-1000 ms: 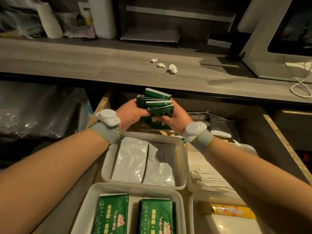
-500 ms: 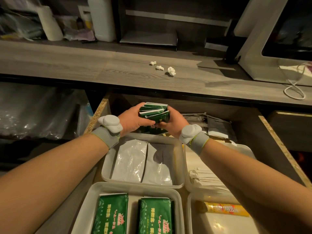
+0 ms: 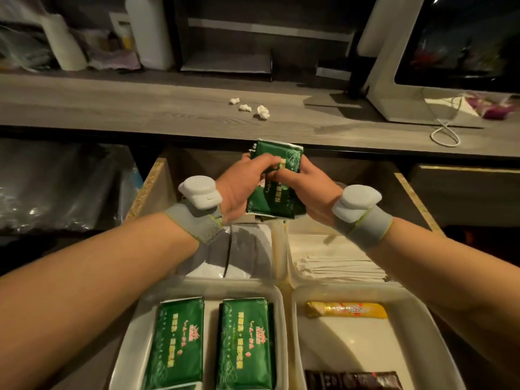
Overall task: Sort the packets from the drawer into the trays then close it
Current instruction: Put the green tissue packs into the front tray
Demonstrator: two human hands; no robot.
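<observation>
I hold green packets with both hands.
My left hand and right hand wrap their fingers around the green packets, mid-frame above the drawer.

My left hand and right hand have tipped the green packets up. A second ago the stack was fanned and edge-on; now its printed face looks at me.
</observation>
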